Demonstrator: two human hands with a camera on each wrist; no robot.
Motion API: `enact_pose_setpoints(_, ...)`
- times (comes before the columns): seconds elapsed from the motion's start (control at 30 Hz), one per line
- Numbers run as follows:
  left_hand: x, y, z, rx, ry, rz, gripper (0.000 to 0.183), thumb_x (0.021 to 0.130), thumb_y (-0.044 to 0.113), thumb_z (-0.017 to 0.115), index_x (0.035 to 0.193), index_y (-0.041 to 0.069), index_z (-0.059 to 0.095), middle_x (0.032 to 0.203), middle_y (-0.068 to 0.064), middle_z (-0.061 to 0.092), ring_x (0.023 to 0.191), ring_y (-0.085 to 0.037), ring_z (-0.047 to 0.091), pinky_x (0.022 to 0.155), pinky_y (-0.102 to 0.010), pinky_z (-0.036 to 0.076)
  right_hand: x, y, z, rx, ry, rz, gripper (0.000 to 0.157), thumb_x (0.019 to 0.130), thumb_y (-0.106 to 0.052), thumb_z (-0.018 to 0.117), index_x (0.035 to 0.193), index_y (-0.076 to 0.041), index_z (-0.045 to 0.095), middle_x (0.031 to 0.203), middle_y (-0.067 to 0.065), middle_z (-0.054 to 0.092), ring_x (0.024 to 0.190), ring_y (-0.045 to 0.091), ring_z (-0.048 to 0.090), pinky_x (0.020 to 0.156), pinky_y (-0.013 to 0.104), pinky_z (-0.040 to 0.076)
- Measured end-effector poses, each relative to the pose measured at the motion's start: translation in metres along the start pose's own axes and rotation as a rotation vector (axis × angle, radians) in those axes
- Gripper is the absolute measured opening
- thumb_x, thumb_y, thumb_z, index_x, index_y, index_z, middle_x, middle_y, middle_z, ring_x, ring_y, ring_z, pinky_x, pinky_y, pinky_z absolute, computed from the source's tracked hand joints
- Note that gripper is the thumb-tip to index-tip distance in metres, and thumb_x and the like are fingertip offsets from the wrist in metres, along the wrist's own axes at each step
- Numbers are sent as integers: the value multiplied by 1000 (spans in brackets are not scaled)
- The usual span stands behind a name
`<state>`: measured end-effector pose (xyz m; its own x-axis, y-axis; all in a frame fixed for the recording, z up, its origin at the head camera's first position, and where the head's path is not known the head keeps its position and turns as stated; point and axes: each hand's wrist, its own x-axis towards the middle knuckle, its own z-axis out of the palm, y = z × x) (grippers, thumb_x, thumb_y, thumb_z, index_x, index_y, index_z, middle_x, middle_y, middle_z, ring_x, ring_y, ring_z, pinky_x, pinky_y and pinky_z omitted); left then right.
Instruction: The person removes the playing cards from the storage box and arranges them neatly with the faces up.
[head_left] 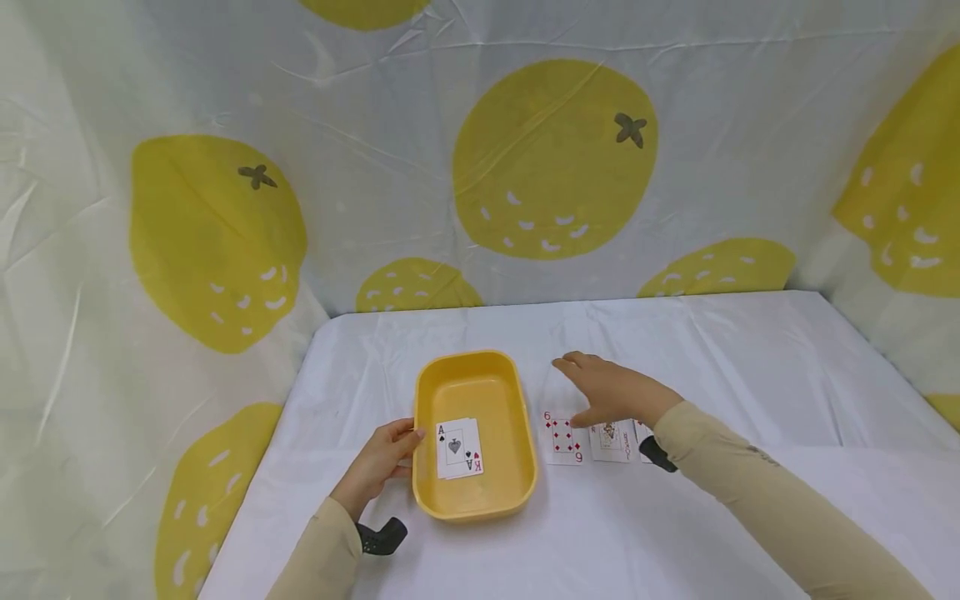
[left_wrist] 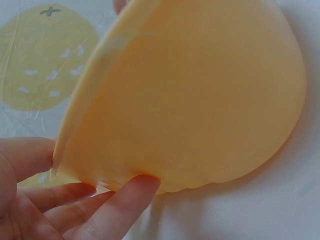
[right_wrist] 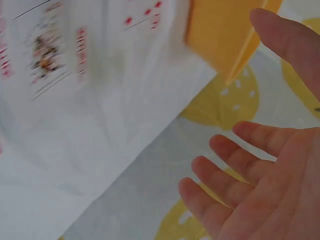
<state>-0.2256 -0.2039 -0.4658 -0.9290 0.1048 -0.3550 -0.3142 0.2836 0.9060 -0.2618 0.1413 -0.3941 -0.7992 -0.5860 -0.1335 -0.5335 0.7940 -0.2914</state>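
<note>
A yellow plastic tray stands on the white cloth with playing cards lying in it, the ace of spades on top and a king showing at its corner. My left hand grips the tray's left side, thumb over the rim and fingers against the outer wall. Above the table to the right of the tray, my right hand holds nothing, its fingers spread apart. Below it lie the six of diamonds and a joker. The right wrist view has these cards blurred, with the empty palm in front.
Another card lies right of the joker, mostly covered by the right sleeve and wrist camera. White cloth covers the table. A lemon-print curtain hangs at the back and both sides.
</note>
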Motion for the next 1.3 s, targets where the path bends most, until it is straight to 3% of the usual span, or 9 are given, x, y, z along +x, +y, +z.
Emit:
enact_pose_setpoints(0.27,-1,0,2,-10,5,19,43,92,21,53,127,-2,45,111,-17,57,85,-23,60,63,-36,53,49,-65,-4,-96,0,-121,86,73,-39,72,137,0,30,139,17,30,123,31,35,100,39,31)
enact_pose_setpoints(0.53,0,-2,1,-27,-27,34,43,92,20,52,128,-3,43,113,-19,56,86,-25,61,63,-36,54,83,-104,11,-125,-63,-155,86,72,-39,73,136,1,32,137,15,34,121,26,39,101,33,31)
enact_pose_setpoints(0.8,0,-2,0,-37,-25,33,43,92,20,52,127,-3,44,113,-20,56,88,-26,60,63,-38,53,102,-120,37,-130,-127,-92,86,68,-44,75,134,-4,38,134,10,38,117,24,42,99,35,33)
enact_pose_setpoints(1.07,-1,-1,-1,-25,-17,42,43,92,20,52,128,-3,44,112,-19,56,87,-26,60,62,-37,54,108,-127,69,-234,-164,-46,87,56,-52,79,124,-6,49,114,4,47,94,18,48,85,31,42)
enact_pose_setpoints(1.3,0,-1,-1,-19,-17,23,45,92,22,53,128,-2,44,112,-18,57,84,-23,60,62,-36,54,110,-125,89,-285,-140,-36,89,52,-51,81,121,-5,52,121,7,44,98,20,45,86,35,40)
